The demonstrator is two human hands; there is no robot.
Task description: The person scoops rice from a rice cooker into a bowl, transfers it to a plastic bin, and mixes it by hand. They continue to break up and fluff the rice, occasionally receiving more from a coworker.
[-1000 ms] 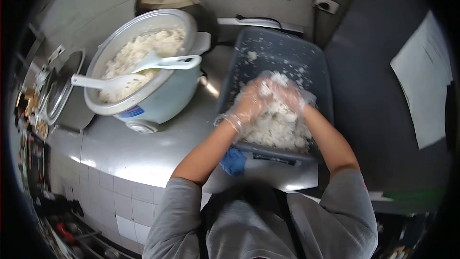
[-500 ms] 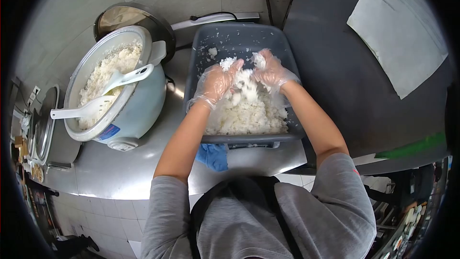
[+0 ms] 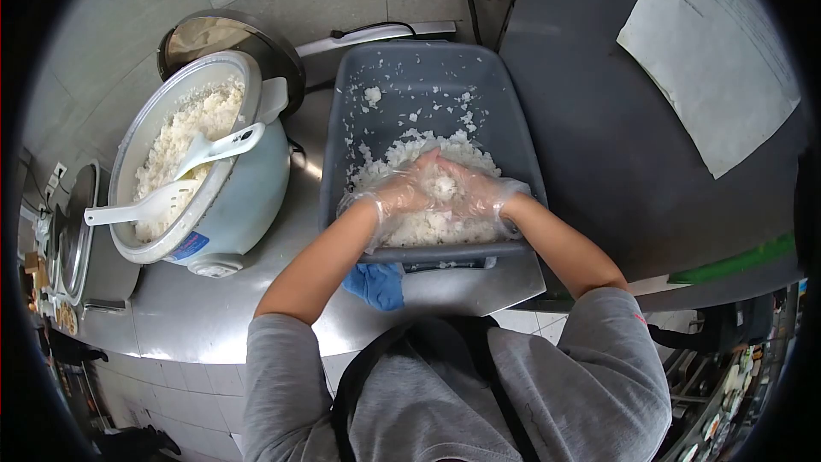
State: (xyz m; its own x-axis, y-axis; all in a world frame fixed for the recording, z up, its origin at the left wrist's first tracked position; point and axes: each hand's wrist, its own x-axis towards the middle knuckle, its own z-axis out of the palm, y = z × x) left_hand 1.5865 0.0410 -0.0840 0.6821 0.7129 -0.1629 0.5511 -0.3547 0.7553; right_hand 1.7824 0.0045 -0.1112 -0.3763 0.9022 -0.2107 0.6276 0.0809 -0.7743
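Observation:
A grey plastic tub point(image 3: 513, 120) holds loose white rice point(image 3: 428, 231) in its near half, with scattered grains and a small clump toward the far end. Both hands wear clear plastic gloves and are low in the rice. My left hand point(image 3: 404, 188) and my right hand point(image 3: 479, 191) meet at the fingertips, cupped around some rice that shows between the palms. The fingers of each are held together, curved about the rice.
Left of the tub stands a tilted rice cooker point(image 3: 265, 197) with rice and two white paddles point(image 3: 145, 205). Its lid point(image 3: 282, 60) leans behind. A blue cloth point(image 3: 376, 285) lies below the tub; a paper sheet point(image 3: 710, 60) hangs at right.
Both hands have moved down toward the near side of the tub and come together around rice. The rice that was falling between them is no longer in the air.

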